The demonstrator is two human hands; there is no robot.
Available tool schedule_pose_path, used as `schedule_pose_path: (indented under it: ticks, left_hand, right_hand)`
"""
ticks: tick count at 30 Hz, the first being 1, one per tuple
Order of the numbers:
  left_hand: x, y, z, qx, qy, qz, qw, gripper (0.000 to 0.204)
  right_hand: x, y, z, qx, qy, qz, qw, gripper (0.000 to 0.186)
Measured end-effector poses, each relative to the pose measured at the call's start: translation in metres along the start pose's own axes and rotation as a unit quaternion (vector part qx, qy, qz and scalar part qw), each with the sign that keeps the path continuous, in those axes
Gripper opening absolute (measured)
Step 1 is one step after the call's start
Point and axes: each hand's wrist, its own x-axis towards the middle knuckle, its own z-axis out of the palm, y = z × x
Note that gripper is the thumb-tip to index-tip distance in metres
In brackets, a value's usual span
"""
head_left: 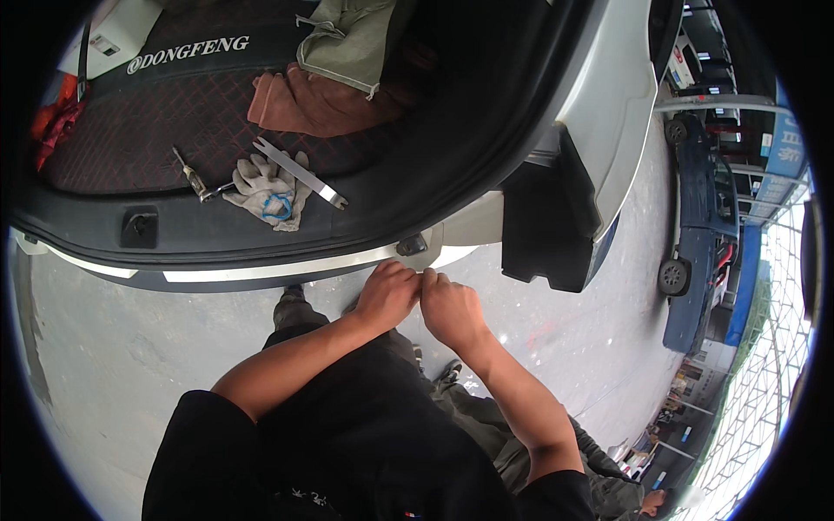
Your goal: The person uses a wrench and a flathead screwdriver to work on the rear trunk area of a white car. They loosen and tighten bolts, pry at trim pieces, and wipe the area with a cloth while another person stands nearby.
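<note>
Black shirt cloth (pixel 347 408) fills the foreground of the head view. Beyond it, the left hand (pixel 388 296) and right hand (pixel 450 311) come together, fingers bent; whether they pinch anything, I cannot tell. They are just beside the car's white rear edge (pixel 278 272). On its dark sill (pixel 87 213), a silver forked bar (pixel 300 173) lies across a pale glove (pixel 259 194).

Ahead of the left grip (pixel 388 295) I see a greyish, blue-banded glove (pixel 261 184) and a black mat (pixel 169 122) with red diamonds.
</note>
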Motion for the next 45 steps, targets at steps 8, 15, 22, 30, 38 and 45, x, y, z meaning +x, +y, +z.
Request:
schedule_pose_path:
  ticks: [8,15,22,30,38,45]
  left_hand:
    - [0.007,-0.048,0.04,-0.429,0.041,-0.395,0.811,0.068]
    - [0.034,-0.054,0.072,-0.521,0.141,-0.351,0.766,0.075]
    - [0.039,-0.049,0.079,-0.438,0.131,-0.43,0.778,0.082]
    - [0.036,-0.044,0.074,-0.423,0.18,-0.409,0.788,0.068]
    - [0.039,-0.042,0.084,-0.434,0.26,-0.367,0.78,0.05]
    - [0.041,-0.038,0.084,-0.441,0.28,-0.385,0.761,0.052]
  right_hand:
    - [0.055,0.008,-0.04,-0.232,-0.047,-0.048,0.97,0.007]
    - [0.075,0.01,-0.051,-0.295,-0.12,-0.111,0.941,0.005]
    - [0.08,0.016,-0.055,-0.345,-0.144,-0.156,0.914,0.005]
    - [0.076,0.014,-0.056,-0.381,-0.184,-0.169,0.89,0.003]
    - [0.092,0.035,-0.047,-0.359,-0.135,-0.227,0.895,0.013]
    - [0.104,0.032,-0.048,-0.308,-0.218,-0.159,0.912,0.022]
